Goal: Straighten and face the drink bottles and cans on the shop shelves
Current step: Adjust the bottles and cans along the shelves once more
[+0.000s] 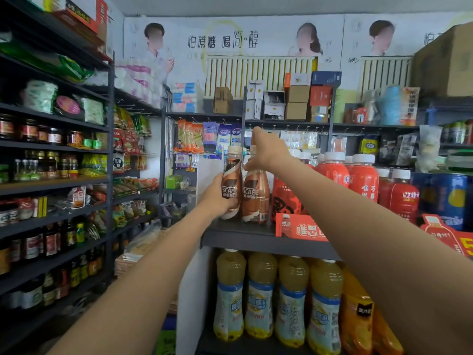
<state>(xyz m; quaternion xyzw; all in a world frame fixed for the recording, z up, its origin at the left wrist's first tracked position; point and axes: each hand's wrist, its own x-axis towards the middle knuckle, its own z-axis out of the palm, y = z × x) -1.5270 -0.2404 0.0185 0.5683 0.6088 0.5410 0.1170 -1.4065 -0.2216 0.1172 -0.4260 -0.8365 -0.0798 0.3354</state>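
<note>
Gripping two brown coffee bottles point(231, 185), one in each hand, left hand point(216, 197), right hand point(266, 149)

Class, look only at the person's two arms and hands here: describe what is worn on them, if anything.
Nothing shows on either. The left hand and right hand are bare: no gloves, rings or watch visible. Both forearms are bare too; no sleeve enters the frame.

We see a dark top shelf point(238, 233) carrying two brown coffee bottles point(256, 196) at its left end, with red drink bottles point(363, 180) beside them. The lower shelf point(230, 347) carries a row of yellow juice bottles point(291, 301).
</note>
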